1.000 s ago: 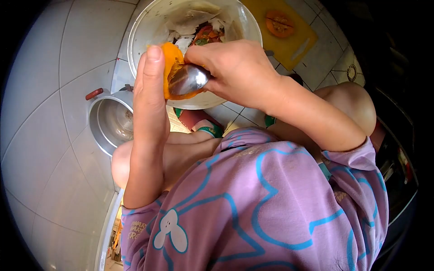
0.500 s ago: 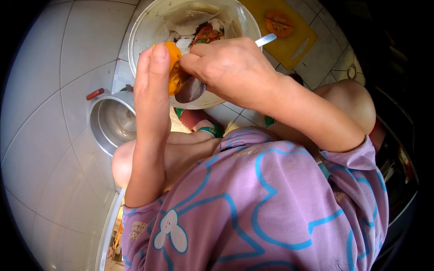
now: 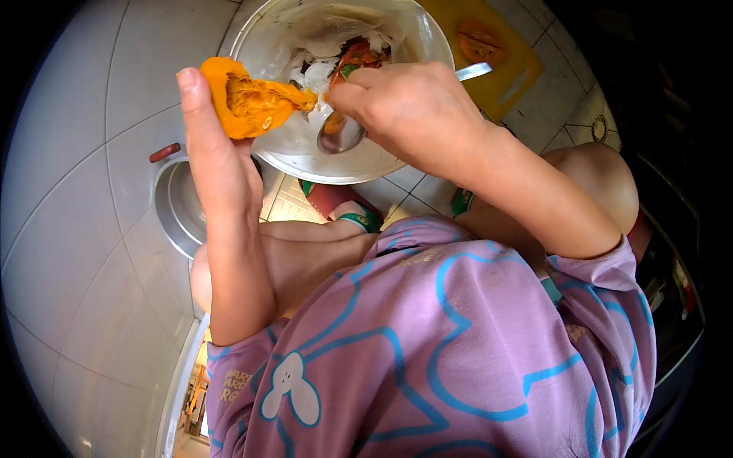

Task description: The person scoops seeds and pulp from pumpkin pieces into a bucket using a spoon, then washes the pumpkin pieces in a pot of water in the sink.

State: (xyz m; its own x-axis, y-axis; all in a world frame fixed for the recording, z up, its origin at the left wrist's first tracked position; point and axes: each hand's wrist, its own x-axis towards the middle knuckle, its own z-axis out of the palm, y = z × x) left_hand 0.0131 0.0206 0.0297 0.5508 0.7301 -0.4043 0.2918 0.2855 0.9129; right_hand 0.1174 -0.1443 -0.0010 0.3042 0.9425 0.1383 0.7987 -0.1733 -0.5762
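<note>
So your purple shirt (image 3: 473, 328) filled 6 o'clock, its sleeve lettering too broken up to read. Your left hand (image 3: 223, 179), half-open and cupped, had just swung the pumpkin piece (image 3: 220, 80) out to 11, off the spoon (image 3: 341, 136), so its stringy hollow faced up, pulp trailing. Your right hand (image 3: 416, 107) was curled closed round that spoon at 12, above the bucket (image 3: 298, 159).
</note>
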